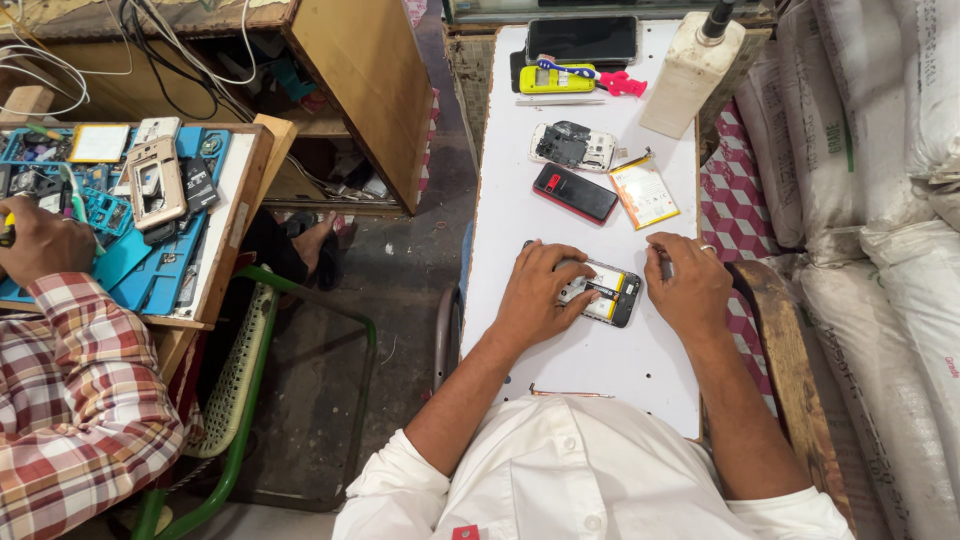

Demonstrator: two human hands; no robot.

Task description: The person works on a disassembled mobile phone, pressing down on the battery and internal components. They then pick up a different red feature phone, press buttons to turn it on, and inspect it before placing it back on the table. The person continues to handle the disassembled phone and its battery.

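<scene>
On the white table (560,200) in front of you lies an opened phone (608,292), back cover off and battery showing. Your left hand (540,292) rests on its left end, fingers curled over it and pressing it down. Your right hand (690,285) sits just beside its right end, fingertips pinched together; whether they hold anything, you cannot tell. Farther up lie a red-and-black phone (574,192) and a loose battery (644,192).
</scene>
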